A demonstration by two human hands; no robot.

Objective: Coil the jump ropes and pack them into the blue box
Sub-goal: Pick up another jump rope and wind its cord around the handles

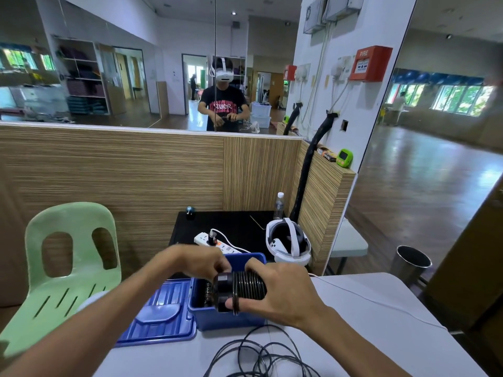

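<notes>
While the red alarm box (370,63) on the pillar read "FIRE", no other writing was legible; the shirt print in the mirror (152,63) was reversed and blurry.

Head view: right hand (283,292) gripped a coiled black jump rope (242,291), fingers over the top, thumb under, rope wound tight around paired handles. Left hand (204,265) had its fingers curled in a pinch at the bundle's far end; exact contact hidden. Bundle was held above the open blue box (217,319), near its front rim, not inside. More dark coils sat in the box. Blue lid (160,314) lay flat, touching the box's left side. Loose black rope (261,355) sprawled on the grey table (381,322) by the near edge. Open tabletop to the right. Green chair (68,262) stood left of the table. Behind the box: black side table (234,221) with power strip (217,242), white headset (288,242), water bottle (279,202). Wood-panel partition (122,170) behind; wood floor and a metal bin (412,261) to the right.
</notes>
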